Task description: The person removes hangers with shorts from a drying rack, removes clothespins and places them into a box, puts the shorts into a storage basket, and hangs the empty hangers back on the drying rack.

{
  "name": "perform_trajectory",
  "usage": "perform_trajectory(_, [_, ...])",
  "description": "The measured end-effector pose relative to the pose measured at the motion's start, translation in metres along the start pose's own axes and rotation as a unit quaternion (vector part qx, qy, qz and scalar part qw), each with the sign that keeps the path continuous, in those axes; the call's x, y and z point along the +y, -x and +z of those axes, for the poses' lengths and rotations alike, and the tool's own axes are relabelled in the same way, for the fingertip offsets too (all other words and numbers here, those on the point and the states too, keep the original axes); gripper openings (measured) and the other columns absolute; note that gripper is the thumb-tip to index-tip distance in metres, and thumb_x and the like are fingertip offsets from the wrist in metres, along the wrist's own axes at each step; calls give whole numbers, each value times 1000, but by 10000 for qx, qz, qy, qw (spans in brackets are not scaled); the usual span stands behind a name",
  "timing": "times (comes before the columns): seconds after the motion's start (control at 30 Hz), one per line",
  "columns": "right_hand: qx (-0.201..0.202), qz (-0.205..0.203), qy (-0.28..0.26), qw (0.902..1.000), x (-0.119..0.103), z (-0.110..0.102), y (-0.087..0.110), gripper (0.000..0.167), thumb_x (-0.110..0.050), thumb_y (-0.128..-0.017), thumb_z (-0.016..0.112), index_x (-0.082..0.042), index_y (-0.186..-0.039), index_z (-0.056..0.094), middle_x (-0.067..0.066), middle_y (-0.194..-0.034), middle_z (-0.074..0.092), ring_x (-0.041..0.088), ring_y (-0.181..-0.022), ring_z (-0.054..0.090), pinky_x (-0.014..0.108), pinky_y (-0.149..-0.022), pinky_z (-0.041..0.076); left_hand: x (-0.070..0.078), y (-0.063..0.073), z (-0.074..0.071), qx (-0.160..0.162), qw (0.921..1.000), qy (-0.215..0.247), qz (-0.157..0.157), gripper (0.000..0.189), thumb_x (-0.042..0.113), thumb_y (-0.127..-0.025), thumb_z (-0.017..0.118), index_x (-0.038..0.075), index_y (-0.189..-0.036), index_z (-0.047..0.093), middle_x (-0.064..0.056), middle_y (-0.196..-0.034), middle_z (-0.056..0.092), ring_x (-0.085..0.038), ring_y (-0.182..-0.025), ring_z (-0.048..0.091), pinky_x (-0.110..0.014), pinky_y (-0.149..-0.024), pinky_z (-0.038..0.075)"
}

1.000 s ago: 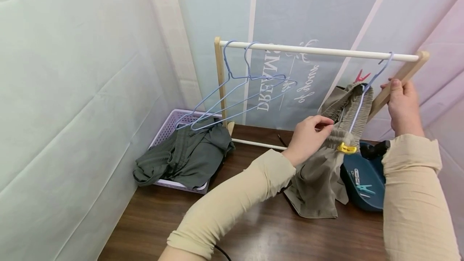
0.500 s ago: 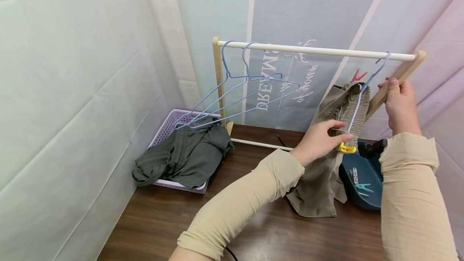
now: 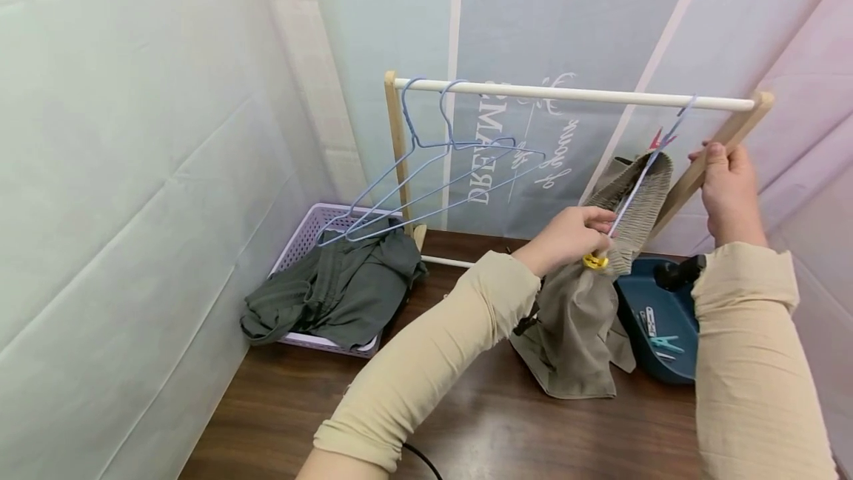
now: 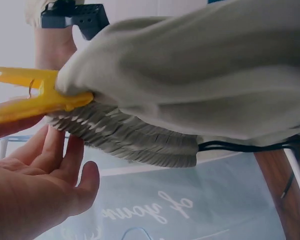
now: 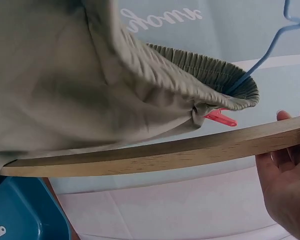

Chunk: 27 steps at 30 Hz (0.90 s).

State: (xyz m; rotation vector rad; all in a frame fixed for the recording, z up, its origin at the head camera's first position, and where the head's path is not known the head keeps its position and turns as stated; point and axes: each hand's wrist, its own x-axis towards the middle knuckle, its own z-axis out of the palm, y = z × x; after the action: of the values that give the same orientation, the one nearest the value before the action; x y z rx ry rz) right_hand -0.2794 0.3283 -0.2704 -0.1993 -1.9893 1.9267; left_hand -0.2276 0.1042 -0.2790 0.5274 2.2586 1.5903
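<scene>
Grey-brown pants (image 3: 580, 332) with an elastic waistband hang from a blue wire hanger (image 3: 641, 182) near the right end of the rack. A yellow clothespin (image 4: 45, 95) clips the near side of the waistband; a red clothespin (image 5: 221, 118) is on the far side. My left hand (image 3: 571, 237) pinches the waistband at the hanger's near end, right by the yellow clothespin; the pinch itself is partly hidden in the left wrist view. With my right hand (image 3: 731, 187) I grip the rack's right wooden upright (image 5: 155, 157), fingers wrapped around it.
Two bare blue hangers (image 3: 426, 150) hang at the left of the white rail (image 3: 553, 92). Below them, dark green clothing (image 3: 340, 284) fills a lilac basket (image 3: 309, 232). A blue bin (image 3: 656, 361) with several clothespins stands at the right. Walls enclose the back and left.
My left hand reached to the hanger's near end, then shifted back left; the hanger, waistband and yellow clothespin swung left with it. My right hand keeps its grip on the upright.
</scene>
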Motion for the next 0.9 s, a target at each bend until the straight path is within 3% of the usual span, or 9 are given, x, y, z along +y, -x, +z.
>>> perform_trajectory(0.17, [-4,34,278,9996,0,0,1,13,-38,-101,37,-33,-101,49,-23,-85,55,-4,-86,46,9,-77,32,0,2,-7,75,9999,47,-135,36,11,-92,58,12,-129,60,-7,-117,67,-7,-88,58,-15,-67,42])
perform_trajectory(0.3, [19,44,476,9989,-1,2,2,13,-38,-101,35,-35,-101,47,-23,-87,53,-5,-87,45,9,-82,31,0,3,-12,-95,9992,40,-383,35,18,-95,59,15,-130,59,-5,-122,65,-12,-102,61,-18,-75,46])
perform_trajectory(0.43, [4,96,686,9976,-2,3,3,13,-39,-101,33,-37,-103,45,-22,-89,51,-5,-89,44,14,-95,28,2,3,-13,-76,9985,152,-517,35,10,-94,59,10,-129,59,-9,-121,66,-16,-108,62,-16,-71,47])
perform_trajectory(0.53, [2,117,733,9972,-3,4,4,13,-39,-101,32,-37,-103,45,-23,-90,51,-5,-89,44,16,-98,27,5,2,-11,227,9975,180,-643,32,4,-93,58,7,-125,62,-8,-116,69,-9,-94,64,-14,-60,41])
perform_trajectory(0.67, [12,110,704,9975,-3,3,5,13,-40,-101,32,-37,-102,45,-23,-90,51,-5,-90,44,15,-97,28,5,2,-10,563,9960,215,-652,32,-4,-93,51,2,-122,62,-10,-113,70,-6,-76,55,-16,-48,30])
perform_trajectory(0.73, [22,145,774,9969,-2,2,5,13,-41,-101,32,-38,-103,44,-22,-91,50,-5,-91,44,18,-99,27,4,3,-9,705,9948,303,-669,31,-5,-93,49,1,-121,62,-11,-113,70,-8,-79,58,-16,-47,28])
perform_trajectory(0.9, [27,212,946,9953,-2,1,5,14,-44,-99,33,-39,-105,44,-23,-93,50,-4,-96,44,22,-103,24,-2,5,-8,1083,9917,411,-558,26,-3,-94,48,1,-115,62,-9,-110,71,-11,-92,63,-12,-56,35])
